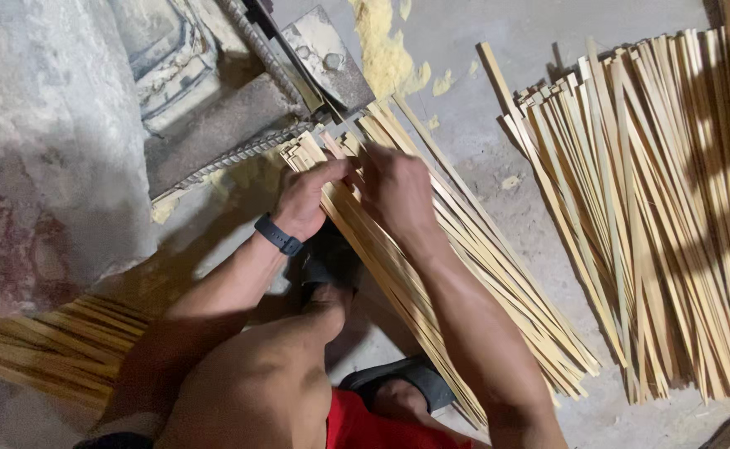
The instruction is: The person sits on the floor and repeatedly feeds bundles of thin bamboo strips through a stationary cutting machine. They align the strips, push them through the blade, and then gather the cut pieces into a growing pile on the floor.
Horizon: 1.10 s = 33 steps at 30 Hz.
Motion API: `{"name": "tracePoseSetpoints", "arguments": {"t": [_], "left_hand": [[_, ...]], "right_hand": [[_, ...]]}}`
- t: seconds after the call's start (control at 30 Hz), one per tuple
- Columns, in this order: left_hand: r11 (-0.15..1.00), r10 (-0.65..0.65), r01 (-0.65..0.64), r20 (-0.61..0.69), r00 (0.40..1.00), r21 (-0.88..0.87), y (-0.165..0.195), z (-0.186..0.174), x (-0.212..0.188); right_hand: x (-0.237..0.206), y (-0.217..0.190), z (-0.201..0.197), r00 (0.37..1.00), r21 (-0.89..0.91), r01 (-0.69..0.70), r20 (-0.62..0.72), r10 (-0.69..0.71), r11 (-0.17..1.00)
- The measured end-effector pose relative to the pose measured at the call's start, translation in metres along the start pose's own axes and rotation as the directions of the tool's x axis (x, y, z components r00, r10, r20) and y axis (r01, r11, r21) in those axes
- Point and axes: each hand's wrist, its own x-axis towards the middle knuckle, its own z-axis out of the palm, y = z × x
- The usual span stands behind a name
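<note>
Standing right by the guy here, going left to right: there's a low pile of bamboo strips (40, 349) on the concrete floor (465, 100) at the left edge, then a dusty metal machine (298, 66) up top. His left hand (305, 199), dark wristband (278, 234) on, is curled closed around the top ends of the bundle of bamboo strips (481, 283) that slants across his lap toward the machine. The right hand (396, 189) is closed over the same ends, fingers hidden, so I can't tell how tight. Looks like he's picking strips off and squaring up the ends; I'd guess lining one up with the machine's mouth needs care. Big fanned stack of strips (656, 216) sits far right, sawdust (386, 50) above.
</note>
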Motion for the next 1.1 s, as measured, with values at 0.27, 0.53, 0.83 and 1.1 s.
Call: {"name": "tracePoseSetpoints", "arguments": {"t": [0.27,0.53,0.83,1.1], "left_hand": [[0.981,0.062,-0.016,0.235,0.970,-0.195,0.030,0.023,-0.019],[0.976,0.129,-0.088,0.201,0.971,-0.200,0.014,0.003,-0.004],[0.986,-0.053,0.082,0.192,0.980,-0.143,-0.007,-0.011,0.007],[0.994,0.013,0.012,0.227,0.974,-0.107,0.016,0.006,-0.007]], "right_hand": [[-0.066,0.028,-0.025,0.924,-0.317,0.323,-0.097,-0.369,0.892],[-0.010,0.018,0.004,0.969,-0.240,0.201,-0.094,-0.229,0.950],[-0.016,0.014,-0.011,0.953,-0.324,0.248,-0.087,-0.290,0.913],[-0.066,0.039,-0.011,0.961,-0.020,0.270,-0.062,-0.271,0.963]]}}
